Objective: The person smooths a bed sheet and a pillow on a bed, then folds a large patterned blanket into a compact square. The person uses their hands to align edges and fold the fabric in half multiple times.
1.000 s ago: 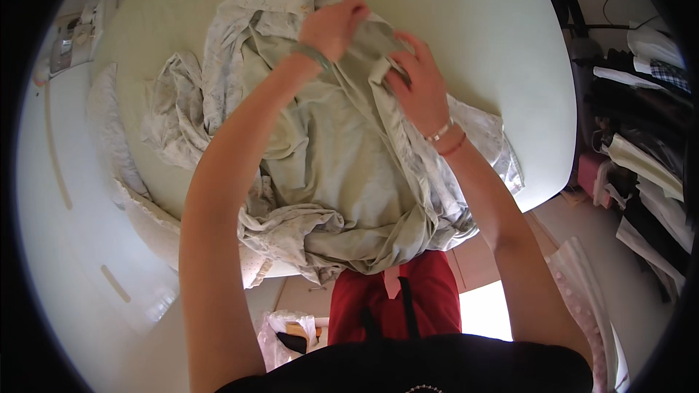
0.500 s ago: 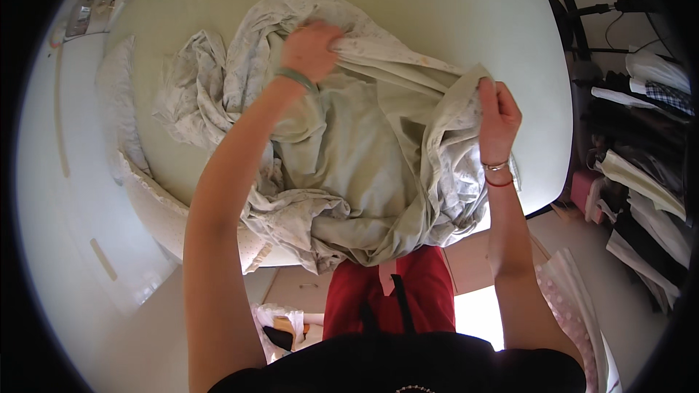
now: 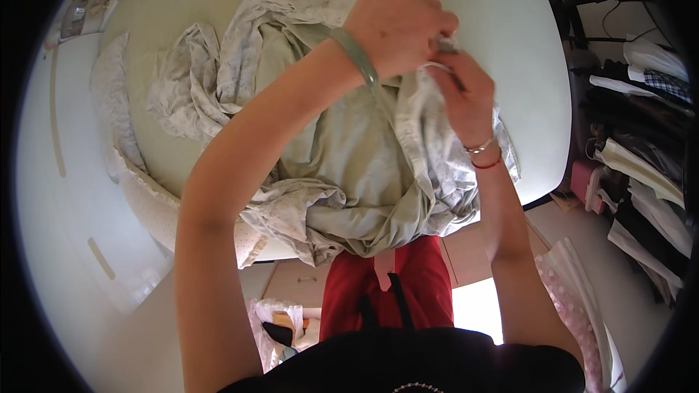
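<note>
A large crumpled bed cover [image 3: 349, 145], plain pale green on one face and grey-white patterned on the other, lies heaped on the bed in front of me. My left hand [image 3: 400, 29], with a green bangle on its wrist, reaches across to the right, its fingers curled at the cover's edge. Close against it, my right hand [image 3: 462, 91] is closed on a corner of the same cover, lifting it off the bed. A thin white strip shows between the two hands. The fingertips of both are partly hidden and slightly blurred.
The bed's pale green surface [image 3: 502, 7] spreads beyond the cover. A pillow [image 3: 113, 102] lies along its left edge. Stacked clothes [image 3: 648, 167] and a pink box [image 3: 585, 178] stand at the right. Below the bed's near edge are drawers [image 3: 295, 276] and a bag of things [image 3: 280, 327].
My left hand has swept right, from the cover's far left part to beside my right hand. My right hand has shifted slightly left and up, pulling the cover's right side with it.
</note>
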{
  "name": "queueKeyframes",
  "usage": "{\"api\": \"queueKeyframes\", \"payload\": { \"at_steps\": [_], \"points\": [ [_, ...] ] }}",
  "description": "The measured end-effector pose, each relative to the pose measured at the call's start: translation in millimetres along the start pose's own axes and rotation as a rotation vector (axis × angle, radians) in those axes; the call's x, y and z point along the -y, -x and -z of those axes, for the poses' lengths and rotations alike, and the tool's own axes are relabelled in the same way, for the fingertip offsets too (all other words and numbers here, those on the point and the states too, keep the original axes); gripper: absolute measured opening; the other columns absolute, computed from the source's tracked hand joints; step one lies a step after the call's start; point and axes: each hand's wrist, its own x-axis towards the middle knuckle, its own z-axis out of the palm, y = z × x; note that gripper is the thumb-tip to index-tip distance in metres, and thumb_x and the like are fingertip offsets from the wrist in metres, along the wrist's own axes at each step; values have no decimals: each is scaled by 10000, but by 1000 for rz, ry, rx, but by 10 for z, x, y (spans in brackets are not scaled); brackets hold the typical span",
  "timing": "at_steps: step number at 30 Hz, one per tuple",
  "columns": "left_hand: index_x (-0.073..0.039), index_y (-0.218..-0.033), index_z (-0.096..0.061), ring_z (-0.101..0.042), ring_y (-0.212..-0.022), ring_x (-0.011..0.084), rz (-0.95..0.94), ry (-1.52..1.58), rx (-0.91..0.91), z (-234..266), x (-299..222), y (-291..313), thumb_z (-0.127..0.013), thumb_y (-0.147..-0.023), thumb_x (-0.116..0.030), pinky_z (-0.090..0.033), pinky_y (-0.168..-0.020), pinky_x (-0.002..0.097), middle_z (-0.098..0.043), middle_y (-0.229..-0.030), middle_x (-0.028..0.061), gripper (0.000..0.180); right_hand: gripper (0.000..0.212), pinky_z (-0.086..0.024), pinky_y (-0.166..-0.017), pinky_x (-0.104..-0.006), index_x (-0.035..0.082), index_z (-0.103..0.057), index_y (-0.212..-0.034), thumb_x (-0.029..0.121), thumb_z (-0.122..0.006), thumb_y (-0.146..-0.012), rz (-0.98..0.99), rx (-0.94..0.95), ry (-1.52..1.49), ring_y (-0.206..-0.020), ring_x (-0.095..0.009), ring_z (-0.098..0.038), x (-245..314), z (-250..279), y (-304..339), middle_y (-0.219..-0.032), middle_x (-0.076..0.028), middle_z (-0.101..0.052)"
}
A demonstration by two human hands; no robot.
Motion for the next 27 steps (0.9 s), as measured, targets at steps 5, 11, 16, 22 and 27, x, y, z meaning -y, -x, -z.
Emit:
{"api": "queueKeyframes", "payload": {
  "at_steps": [5,11,16,22,27],
  "points": [
    [-122,-811,-677,-609,-827,266,304,-107,-252,-311,694,312,-588,-713,-60,-475,-758,378,-649,-822,11,146,151,-372,-553,-193,0,-672,-1020,-18,-567,-913,-271,-293,-321,-626,-20,-451,-69,401,222,-746,70,-576],
    [-100,-828,-675,-609,-811,286,180,88,-7,-344,751,395,-641,-744,-81,-485,-736,395,-658,-832,59,93,260,-503,-611,-253,83,-692,-977,-49,-634,-761,4,-173,560,-687,-130,-583,-718,520,635,-1173,-107,-625],
    [-159,-958,-640,-654,-684,314,29,31,278,-690,-278,333,-634,-794,-191,-516,-599,413,-675,-819,57,167,209,-494,-669,-269,55,-678,-921,-78,-682,-760,-79,55,26,-748,-165,-590,-196,145,545,-1256,-94,-571],
    [-130,-949,-675,-648,-739,268,172,246,130,-535,-109,399,-728,-765,-217,-504,-660,348,-666,-822,74,210,131,-434,-661,-218,20,-666,-942,-67,-633,-849,-449,-38,-131,-764,-103,-547,-345,473,683,-1004,-40,-599],
    [-3,-918,-677,-648,-838,109,746,837,216,-409,-17,519,-743,-819,-152,-493,-729,235,-690,-881,43,190,190,-448,-658,-211,11,-654,-960,-109,-627,-815,-299,-126,-20,-785,-109,-558,-259,449,706,-1005,-40,-593]
  ]
}}
